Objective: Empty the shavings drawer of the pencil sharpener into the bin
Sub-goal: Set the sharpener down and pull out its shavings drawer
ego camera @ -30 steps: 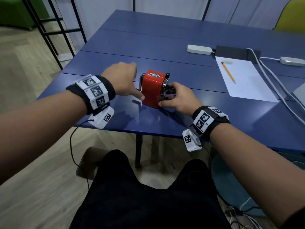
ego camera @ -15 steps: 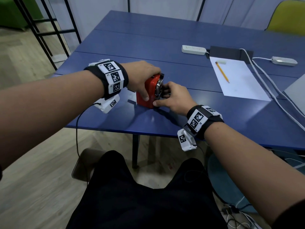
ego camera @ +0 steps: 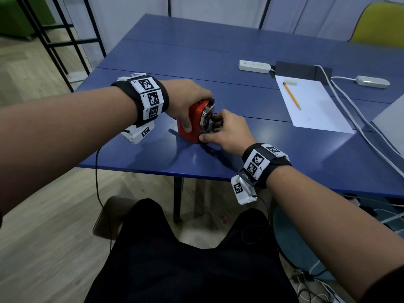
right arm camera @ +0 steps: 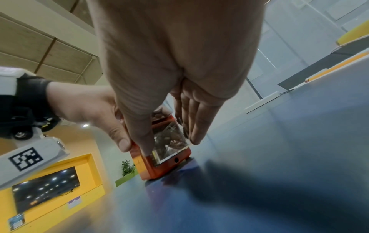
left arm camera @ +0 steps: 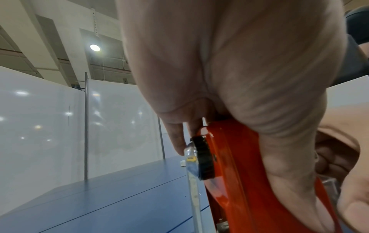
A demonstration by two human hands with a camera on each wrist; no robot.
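I see the red pencil sharpener [ego camera: 192, 123] standing on the blue table [ego camera: 284, 162], a little left of the frame's middle in the head view and close to the table's near edge. My left hand [ego camera: 188, 101] comes in from the left and is clamped over the sharpener's top, thumb curled down its near red side and the other fingers wrapped over the far side. From the left wrist camera the red body [left arm camera: 239, 173] fills the lower right, with the black knob and clear crank arm [left arm camera: 192, 173] sticking out at its back.

My right hand [ego camera: 225, 132] is against the sharpener's front, to the right of it in the head view. The right wrist view shows the clear shavings drawer [right arm camera: 169, 143] in the lower front of the red housing, dark shavings visible through it. The thumb [right arm camera: 143, 138] presses along the drawer's left edge and the straight fingers [right arm camera: 196, 126] lie along its right side, so the hand brackets the drawer; I cannot tell how firmly it pinches. The drawer looks seated in the body.

Toward the upper right of the head view lies a white sheet of paper [ego camera: 314, 110] with a yellow pencil [ego camera: 291, 96] on it and a small eraser [ego camera: 290, 82] at the pencil's top end. Beyond it sit a white power strip [ego camera: 254, 66] and a white cable [ego camera: 360, 127] running down the right side.
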